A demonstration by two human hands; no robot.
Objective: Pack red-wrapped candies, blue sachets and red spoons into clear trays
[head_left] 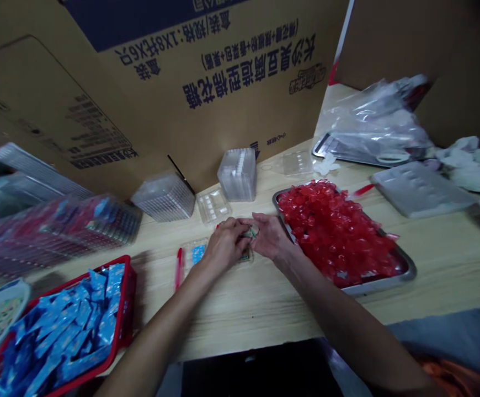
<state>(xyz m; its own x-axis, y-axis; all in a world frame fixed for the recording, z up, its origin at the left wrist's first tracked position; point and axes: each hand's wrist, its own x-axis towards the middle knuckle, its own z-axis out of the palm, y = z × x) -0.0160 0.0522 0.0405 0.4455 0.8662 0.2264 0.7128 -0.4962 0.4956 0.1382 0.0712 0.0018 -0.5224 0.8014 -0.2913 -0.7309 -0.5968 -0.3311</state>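
My left hand (225,242) is over a shallow clear plastic tray (188,248), its fingers bent inward and closed at small greenish-white pieces (250,232). Cupped around the same pieces, palm turned up, is my right hand (271,236). The fingertips of both hands meet there, and part of what they hold is hidden. In the left part of the tray lies a blue sachet (198,253). A thin red stick-like thing (178,267) rests along the tray's left side. Close behind the hands sits another clear tray (214,206).
Stacked clear trays (238,175) stand against a large cardboard box (161,121). To the right is a metal tray (408,270) heaped with red wrapped pieces (331,226). A red basket (128,298) of blue sachets and a white bowl (20,292) are at left, below filled packs (95,220).
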